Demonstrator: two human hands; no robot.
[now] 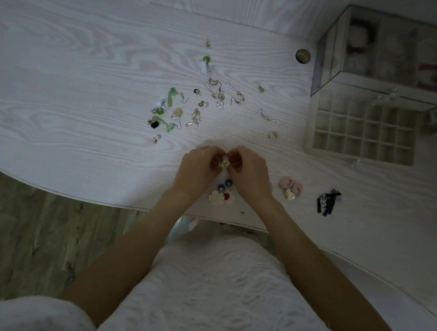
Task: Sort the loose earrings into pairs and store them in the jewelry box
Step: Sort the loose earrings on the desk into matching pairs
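Observation:
My left hand [198,170] and my right hand [249,172] meet over the near part of the white table, fingertips together, and both pinch small gold earrings [224,162] between them. Several loose earrings [192,100], many green, clear or gold, lie scattered further out on the table. Just under my hands lie blue, red and cream flower-shaped earrings [222,194]. A pink pair [290,187] and a dark blue pair [328,199] rest to the right. The jewelry box [391,48] stands at the far right, its gridded drawer [359,153] pulled out.
A round cable hole [303,56] sits in the table left of the box. The table's curved front edge [74,193] runs just below my wrists, with wooden floor [29,239] beyond on the left. My white clothing fills the bottom of the view.

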